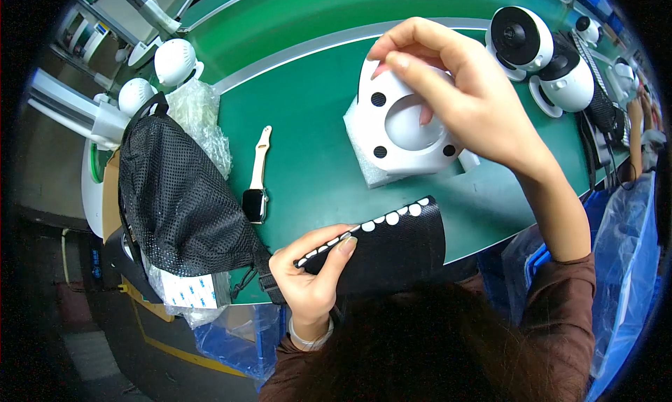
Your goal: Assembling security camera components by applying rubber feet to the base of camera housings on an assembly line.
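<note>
My left hand [311,272] grips a black textured sheet [399,241] by its left end, thumb on top. White round spots run along the sheet's upper edge. My right hand [462,87] bends over a white plastic device part [371,132] with a round recess. Its thumb and forefinger are closed together at the part's upper left corner; whatever they hold is too small or hidden to make out. Black round pads [379,99] show on the part's face. The part rests on a white foam block [369,170], and my right hand hides its upper right side.
A smartwatch with a pale strap [255,205] lies on the green tabletop [294,164]. At left are a black mesh bag [185,192] and clear plastic wrap [199,118]. White cameras [519,38] stand at back right. Blue bins with plastic liners [626,269] are below the right edge.
</note>
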### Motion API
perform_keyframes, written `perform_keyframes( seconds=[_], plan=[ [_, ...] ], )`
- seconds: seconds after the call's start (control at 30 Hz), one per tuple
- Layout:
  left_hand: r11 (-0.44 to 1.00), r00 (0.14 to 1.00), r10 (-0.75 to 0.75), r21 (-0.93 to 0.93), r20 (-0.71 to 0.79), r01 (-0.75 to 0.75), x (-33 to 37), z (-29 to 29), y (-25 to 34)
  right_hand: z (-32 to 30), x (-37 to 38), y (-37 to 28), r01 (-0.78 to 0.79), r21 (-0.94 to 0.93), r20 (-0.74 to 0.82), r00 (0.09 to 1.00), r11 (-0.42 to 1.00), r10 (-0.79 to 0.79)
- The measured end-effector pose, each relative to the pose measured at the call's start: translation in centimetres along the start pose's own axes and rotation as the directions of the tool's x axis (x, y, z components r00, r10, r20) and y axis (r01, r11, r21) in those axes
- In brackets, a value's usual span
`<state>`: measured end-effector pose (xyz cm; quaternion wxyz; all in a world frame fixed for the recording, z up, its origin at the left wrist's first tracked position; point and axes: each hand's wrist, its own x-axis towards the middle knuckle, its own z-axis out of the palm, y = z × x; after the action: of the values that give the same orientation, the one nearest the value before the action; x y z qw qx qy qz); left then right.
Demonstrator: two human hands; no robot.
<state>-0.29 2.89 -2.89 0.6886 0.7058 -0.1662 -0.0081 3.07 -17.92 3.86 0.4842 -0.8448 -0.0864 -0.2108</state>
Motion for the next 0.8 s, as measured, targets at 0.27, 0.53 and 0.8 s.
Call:
perform_keyframes(
  seconds=[0.27, 0.53, 0.8],
  plan=[
    [1.000, 1.000, -0.007, 0.005, 0.002, 0.007, -0.1, -0.1, 0.1, 0.0, 0.2, 0.0, 0.082, -0.199, 0.040, 0.996, 0.977, -0.076],
    [1.000, 1.000, -0.004, 0.006, -0.004, 0.004, -0.1, 0.1, -0.3, -0.6, 0.0, 0.3, 0.045, -0.095, 0.076, 0.996, 0.994, -0.038],
    [0.999, 1.000, 0.008, 0.034, 0.019, -0.008, 0.1, 0.0, 0.1, -5.9, 5.4, -1.0, -0.391, 0.083, 0.418, 0.849, 0.917, 0.324]
  ],
)
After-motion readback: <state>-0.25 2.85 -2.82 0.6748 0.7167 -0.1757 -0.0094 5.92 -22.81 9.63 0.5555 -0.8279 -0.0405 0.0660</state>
